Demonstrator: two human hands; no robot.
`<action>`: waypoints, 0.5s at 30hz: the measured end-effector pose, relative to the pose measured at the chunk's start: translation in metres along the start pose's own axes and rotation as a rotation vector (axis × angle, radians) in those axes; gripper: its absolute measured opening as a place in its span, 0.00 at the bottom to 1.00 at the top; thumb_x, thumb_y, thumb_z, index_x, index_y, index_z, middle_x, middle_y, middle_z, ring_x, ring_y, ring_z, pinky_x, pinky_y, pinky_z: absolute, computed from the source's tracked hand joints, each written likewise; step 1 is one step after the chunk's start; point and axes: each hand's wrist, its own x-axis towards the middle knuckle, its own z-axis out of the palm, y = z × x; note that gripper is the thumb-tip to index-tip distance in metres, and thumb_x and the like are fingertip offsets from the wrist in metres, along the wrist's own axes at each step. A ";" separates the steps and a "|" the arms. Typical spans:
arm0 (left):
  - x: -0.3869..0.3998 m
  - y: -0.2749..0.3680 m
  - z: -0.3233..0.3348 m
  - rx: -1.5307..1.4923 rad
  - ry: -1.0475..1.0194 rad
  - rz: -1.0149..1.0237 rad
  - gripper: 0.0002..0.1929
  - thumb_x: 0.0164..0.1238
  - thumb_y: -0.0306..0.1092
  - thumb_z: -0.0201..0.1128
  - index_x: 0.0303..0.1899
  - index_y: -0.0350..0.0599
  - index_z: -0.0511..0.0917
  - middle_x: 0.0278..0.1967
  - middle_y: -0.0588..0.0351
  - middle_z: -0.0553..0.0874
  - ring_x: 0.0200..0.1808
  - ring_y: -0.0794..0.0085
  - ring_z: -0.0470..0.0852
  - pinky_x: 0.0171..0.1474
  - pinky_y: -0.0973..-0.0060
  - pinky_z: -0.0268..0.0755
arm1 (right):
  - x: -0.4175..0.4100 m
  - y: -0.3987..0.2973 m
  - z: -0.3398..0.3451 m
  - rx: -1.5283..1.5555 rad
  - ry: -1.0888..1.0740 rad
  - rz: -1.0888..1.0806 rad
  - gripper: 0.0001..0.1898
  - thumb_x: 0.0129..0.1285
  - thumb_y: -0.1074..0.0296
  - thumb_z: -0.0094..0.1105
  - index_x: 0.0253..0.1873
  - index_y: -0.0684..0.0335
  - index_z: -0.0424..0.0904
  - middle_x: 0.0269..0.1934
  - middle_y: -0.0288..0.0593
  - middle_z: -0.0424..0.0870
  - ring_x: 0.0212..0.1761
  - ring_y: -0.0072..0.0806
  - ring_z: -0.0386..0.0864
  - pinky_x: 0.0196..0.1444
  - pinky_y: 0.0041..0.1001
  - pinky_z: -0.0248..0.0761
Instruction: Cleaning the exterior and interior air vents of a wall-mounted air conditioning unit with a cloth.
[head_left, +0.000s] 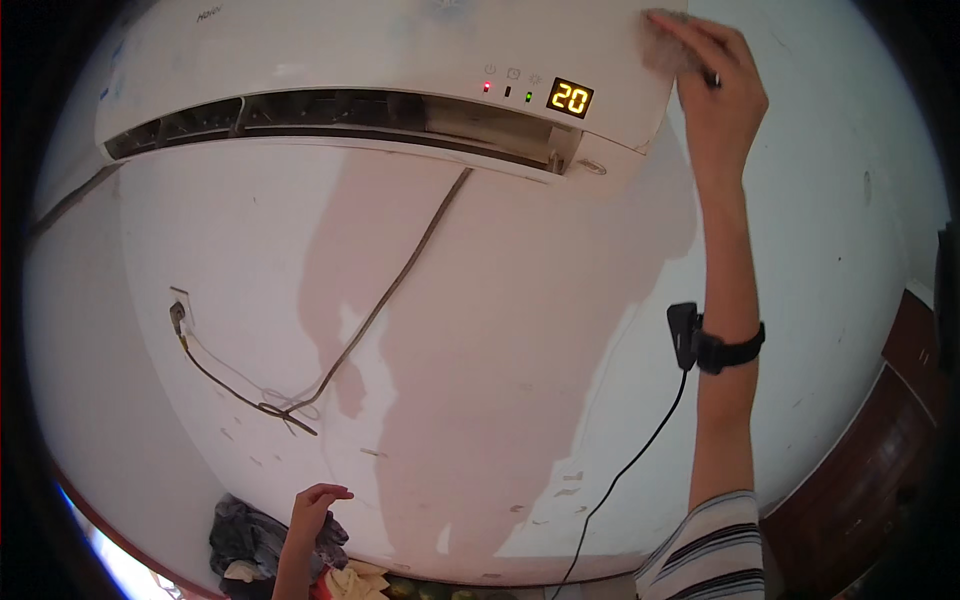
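A white Haier wall air conditioner (337, 45) spans the top of the view. Its louver slot (330, 112) gapes along the lower edge, and a small display (572, 98) glows with yellow digits. My right hand (724, 75) is raised to the unit's right end. Its fingers hold a greyish, cloth-like pad (661, 49), blurred, at the front panel; the exact material is unclear. Down at the lower left, my left hand (315, 510) is held in front of the wall with bent fingers and nothing in it.
A power cord (397, 289) runs from the unit to a plug (178, 316) in a wall socket. A black device (682, 336) is strapped to my right forearm, its cable (615, 480) hanging down. Dark clothes (247, 532) lie piled below. Brown cabinets (855, 465) stand at right.
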 end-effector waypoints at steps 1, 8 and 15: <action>0.001 -0.003 0.000 0.008 0.000 -0.009 0.11 0.60 0.25 0.52 0.39 0.35 0.82 0.38 0.51 0.88 0.45 0.73 0.81 0.56 0.76 0.67 | 0.006 0.004 0.003 -0.001 -0.001 -0.002 0.28 0.44 0.87 0.48 0.48 0.52 0.85 0.44 0.35 0.78 0.41 0.26 0.75 0.37 0.21 0.70; 0.001 -0.011 0.001 -0.023 -0.019 -0.019 0.11 0.63 0.26 0.52 0.40 0.34 0.82 0.36 0.51 0.88 0.41 0.77 0.81 0.50 0.82 0.67 | 0.027 0.029 0.002 0.348 0.097 0.265 0.14 0.60 0.81 0.52 0.50 0.67 0.80 0.42 0.45 0.78 0.41 0.27 0.76 0.42 0.22 0.70; 0.005 -0.013 0.000 0.043 -0.091 0.018 0.11 0.64 0.26 0.52 0.42 0.34 0.81 0.38 0.51 0.88 0.43 0.75 0.82 0.53 0.78 0.67 | -0.025 0.011 0.000 0.099 0.154 -0.130 0.24 0.40 0.90 0.50 0.41 0.56 0.85 0.38 0.33 0.78 0.40 0.30 0.74 0.39 0.24 0.73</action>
